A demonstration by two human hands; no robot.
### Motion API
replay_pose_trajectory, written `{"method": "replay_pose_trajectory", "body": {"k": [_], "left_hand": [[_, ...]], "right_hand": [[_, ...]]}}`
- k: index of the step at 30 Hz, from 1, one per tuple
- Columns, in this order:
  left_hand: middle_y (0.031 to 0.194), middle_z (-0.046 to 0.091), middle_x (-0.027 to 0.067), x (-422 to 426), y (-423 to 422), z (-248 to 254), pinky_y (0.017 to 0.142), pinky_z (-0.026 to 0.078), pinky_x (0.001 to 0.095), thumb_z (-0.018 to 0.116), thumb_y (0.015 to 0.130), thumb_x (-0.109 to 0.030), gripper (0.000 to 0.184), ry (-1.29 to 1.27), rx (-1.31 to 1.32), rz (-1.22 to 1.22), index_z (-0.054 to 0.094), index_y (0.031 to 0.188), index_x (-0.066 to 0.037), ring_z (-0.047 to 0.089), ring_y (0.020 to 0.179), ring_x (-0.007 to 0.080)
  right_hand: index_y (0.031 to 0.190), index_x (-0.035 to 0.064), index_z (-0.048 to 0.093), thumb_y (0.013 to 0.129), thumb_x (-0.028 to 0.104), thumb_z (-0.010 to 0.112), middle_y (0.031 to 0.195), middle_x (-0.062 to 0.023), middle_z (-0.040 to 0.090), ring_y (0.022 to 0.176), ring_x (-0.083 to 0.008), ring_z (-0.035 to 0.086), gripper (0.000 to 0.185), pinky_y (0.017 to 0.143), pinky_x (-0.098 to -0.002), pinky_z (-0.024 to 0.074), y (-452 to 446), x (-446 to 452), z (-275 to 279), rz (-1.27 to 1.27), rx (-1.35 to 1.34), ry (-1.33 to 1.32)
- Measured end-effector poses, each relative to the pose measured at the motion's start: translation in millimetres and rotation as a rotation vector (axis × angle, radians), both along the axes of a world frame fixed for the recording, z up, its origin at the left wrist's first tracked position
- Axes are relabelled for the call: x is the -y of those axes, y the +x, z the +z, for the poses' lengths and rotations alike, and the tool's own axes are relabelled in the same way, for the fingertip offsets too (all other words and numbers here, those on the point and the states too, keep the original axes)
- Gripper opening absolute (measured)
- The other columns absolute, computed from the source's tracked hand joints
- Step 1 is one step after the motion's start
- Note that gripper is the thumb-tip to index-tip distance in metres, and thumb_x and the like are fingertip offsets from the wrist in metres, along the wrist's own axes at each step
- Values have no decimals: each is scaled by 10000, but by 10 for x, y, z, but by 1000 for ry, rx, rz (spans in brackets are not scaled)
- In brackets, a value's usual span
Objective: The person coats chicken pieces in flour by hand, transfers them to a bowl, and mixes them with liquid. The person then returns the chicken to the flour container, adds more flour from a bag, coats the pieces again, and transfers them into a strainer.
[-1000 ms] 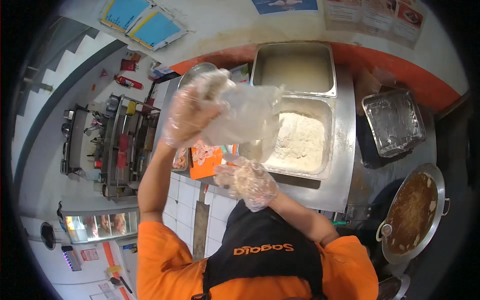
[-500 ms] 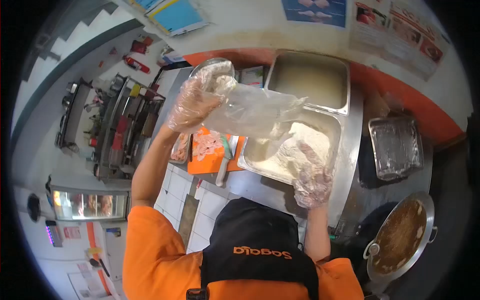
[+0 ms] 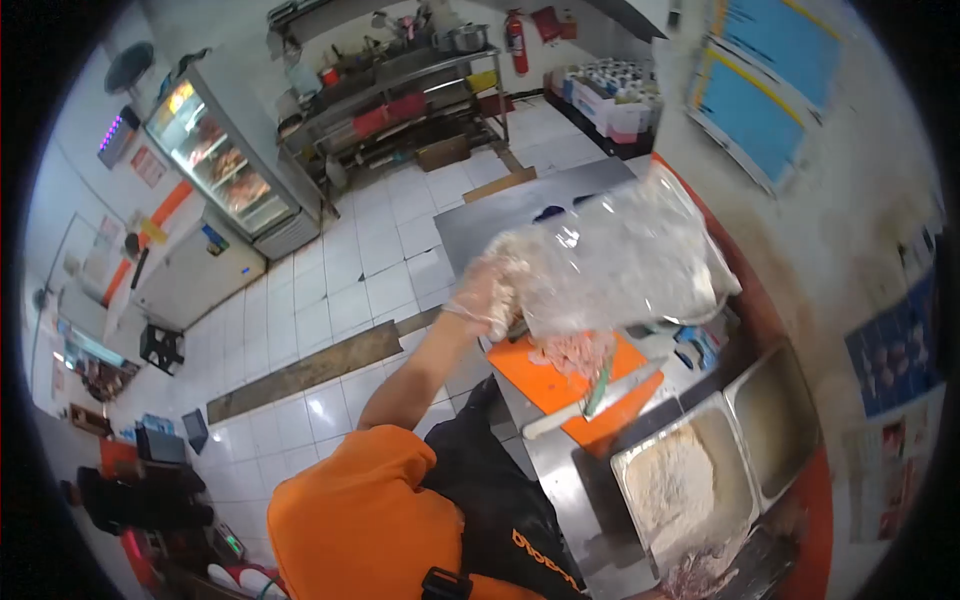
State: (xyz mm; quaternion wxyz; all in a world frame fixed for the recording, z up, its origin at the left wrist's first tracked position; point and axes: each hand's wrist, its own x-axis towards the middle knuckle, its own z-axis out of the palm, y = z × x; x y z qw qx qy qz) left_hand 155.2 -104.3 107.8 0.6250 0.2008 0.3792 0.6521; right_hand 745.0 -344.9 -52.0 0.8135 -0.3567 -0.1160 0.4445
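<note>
My left hand [image 3: 492, 290], in a clear plastic glove dusted with flour, grips a see-through plastic bag [image 3: 620, 265]. The bag spreads rightward from the fingers above the far part of the counter. Below it, an orange cutting board [image 3: 520, 375] carries pieces of pale raw meat [image 3: 580, 352]. A knife with a white handle [image 3: 552, 420] and a green-handled tool [image 3: 598, 390] lie across the board. Down at the bottom edge, my flour-coated right hand [image 3: 700, 575] is at the near end of a steel tray of flour [image 3: 738, 470]; its fingers are blurred.
A second steel tray [image 3: 810, 420] adjoins the flour tray by the wall. Beyond the counter are a tiled floor [image 3: 330, 300], a glass-door fridge [image 3: 225, 165] and a steel shelf with pots [image 3: 400, 85]. Several bottles [image 3: 615, 85] stand in the far corner.
My view has swung left, bringing the fridge and floor forward. The bag, still in my left hand, has moved away from the flour tray and spread out. My right hand now shows only at the bottom edge.
</note>
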Motion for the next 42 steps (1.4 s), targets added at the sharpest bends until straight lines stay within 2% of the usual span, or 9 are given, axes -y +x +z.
{"method": "replay_pose_trajectory", "body": {"k": [4,5,7,13,19,22,28,34,42], "left_hand": [[934,660,19,-573,-1794,-271,662,554,275,646,841,-204,288,98,225,182,613,1113,-114,644,771,148],[941,663,19,-737,-2261,-339,660,552,278,647,842,-220,286,136,281,221,614,1105,-115,644,768,151],[933,688,39,-1122,-2967,-340,503,535,238,598,898,-191,224,80,356,462,623,1088,-74,670,729,153],[955,678,49,-2104,-4516,-915,558,554,265,582,905,-145,209,63,266,529,618,1101,-82,662,766,169],[1000,648,46,-3202,-4807,-1716,699,555,299,598,897,-156,232,-41,47,476,604,1107,-58,639,853,158],[997,627,49,-3680,-4824,-2270,765,545,329,618,887,-158,205,-456,-196,222,618,1063,-52,622,882,169],[1016,609,66,-3865,-4700,-3502,669,508,416,627,882,-238,217,-484,-18,365,641,1051,-104,568,801,206],[1120,587,111,-3792,-5068,-4269,807,530,466,543,938,-296,361,-662,11,143,566,1187,-35,587,999,284],[1285,574,143,-3040,-5290,-5831,954,447,421,521,917,-454,528,-905,-454,640,584,1255,-54,550,1138,287]], "right_hand": [[1157,65,578,897,438,548,866,-53,569,807,-218,546,456,711,-417,474,-1324,-446,1267,-158,-24,-136],[1470,28,328,937,418,476,735,-24,527,690,-156,522,677,610,-333,490,-1668,-625,1425,-226,84,-182],[1471,28,327,938,413,477,758,-28,524,707,-160,522,674,624,-335,488,-2223,-1051,1495,-227,189,-244],[1472,28,326,940,397,480,826,-40,515,757,-169,522,665,663,-339,482,-3370,-2178,1475,-160,367,-362],[1473,29,326,942,381,482,895,-52,507,808,-178,522,656,702,-343,477,-3946,-2724,1491,-150,468,-445],[1473,29,325,943,374,484,929,-58,502,833,-183,522,652,722,-345,474,-4091,-2832,1513,-157,506,-480],[1475,29,324,945,358,486,997,-70,494,883,-192,522,644,761,-349,468,-4288,-2894,1496,-178,533,-516],[1476,30,323,947,342,489,1065,-82,485,934,-202,522,636,801,-353,462,-4304,-2863,1427,-184,555,-522],[1477,30,322,950,321,493,1156,-98,474,1001,-214,522,626,853,-359,455,-4319,-3019,1319,-178,649,-558]]}}
